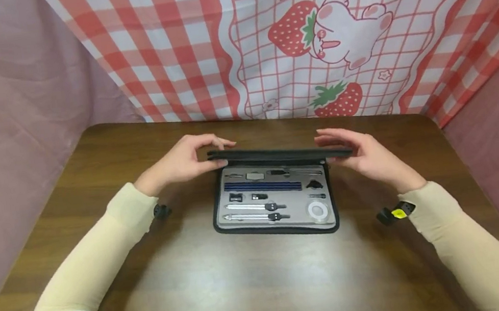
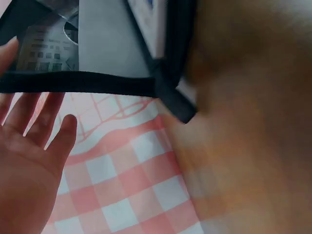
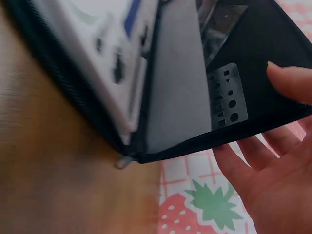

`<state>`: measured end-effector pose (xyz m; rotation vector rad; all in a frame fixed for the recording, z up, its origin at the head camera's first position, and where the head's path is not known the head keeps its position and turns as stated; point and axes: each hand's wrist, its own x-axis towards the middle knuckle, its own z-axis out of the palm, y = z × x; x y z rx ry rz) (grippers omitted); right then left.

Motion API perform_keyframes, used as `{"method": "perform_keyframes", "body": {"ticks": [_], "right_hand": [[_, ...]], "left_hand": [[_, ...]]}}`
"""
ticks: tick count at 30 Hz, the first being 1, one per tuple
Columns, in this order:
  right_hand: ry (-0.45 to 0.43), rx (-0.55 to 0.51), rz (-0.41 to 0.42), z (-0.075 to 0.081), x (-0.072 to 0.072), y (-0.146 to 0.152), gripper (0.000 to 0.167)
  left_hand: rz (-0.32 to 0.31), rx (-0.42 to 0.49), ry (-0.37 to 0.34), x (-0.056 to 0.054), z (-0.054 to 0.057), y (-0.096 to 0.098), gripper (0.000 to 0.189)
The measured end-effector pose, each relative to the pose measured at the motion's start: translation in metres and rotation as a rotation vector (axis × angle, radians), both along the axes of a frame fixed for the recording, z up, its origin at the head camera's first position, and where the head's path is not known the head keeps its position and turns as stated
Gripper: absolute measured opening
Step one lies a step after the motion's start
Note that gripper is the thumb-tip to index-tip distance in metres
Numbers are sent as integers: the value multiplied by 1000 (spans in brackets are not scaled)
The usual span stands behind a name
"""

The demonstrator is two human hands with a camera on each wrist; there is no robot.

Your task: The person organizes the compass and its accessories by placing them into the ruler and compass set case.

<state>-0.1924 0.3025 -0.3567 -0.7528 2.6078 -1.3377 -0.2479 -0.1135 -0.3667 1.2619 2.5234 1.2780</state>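
A black zip case [image 1: 281,232] lies on the table with its lid [image 1: 279,154] raised nearly upright. My left hand [image 1: 183,161] grips the lid's left edge, thumb inside and fingers behind. At the right edge, my right hand [image 1: 370,159] holds the lid the same way. The grey tray inside bears two silver compasses [image 1: 249,218], dark blue pencils [image 1: 262,187], a pencil sharpener [image 1: 236,197], an eraser [image 1: 255,176] and a round white item [image 1: 318,211]. In the right wrist view, a clear stencil [image 3: 231,97] sits in the lid's pocket beside a grey flap [image 3: 178,83].
The brown wooden table [image 1: 264,282] extends around the case. A red-and-white checked cloth [image 1: 181,45] with strawberries hangs behind it, and pink cloth [image 1: 16,100] hangs at both sides. Dark straps [image 1: 162,211] show at both wrists.
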Motion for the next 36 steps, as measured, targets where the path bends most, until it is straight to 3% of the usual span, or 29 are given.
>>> {"method": "perform_keyframes", "body": {"ticks": [3, 6, 11, 15, 21, 29, 36], "right_hand": [[38, 92, 47, -7, 14, 2, 76], [131, 224, 77, -14, 27, 4, 77], [150, 336, 147, -26, 47, 9, 78], [115, 366, 201, -37, 59, 9, 80], [147, 403, 247, -46, 66, 3, 77], [188, 493, 235, -50, 69, 1, 70], [148, 502, 223, -51, 64, 1, 70]], "left_hand": [[-99, -71, -3, 12, -4, -3, 23], [-174, -144, -11, 23, -9, -5, 29], [-234, -307, -21, 39, -12, -3, 38], [-243, -421, 7, 51, -17, 1, 42], [-237, -525, 62, 60, -30, 8, 44], [-205, -598, 148, 63, -38, 18, 47], [-165, -639, 156, 64, -40, 26, 48]]}}
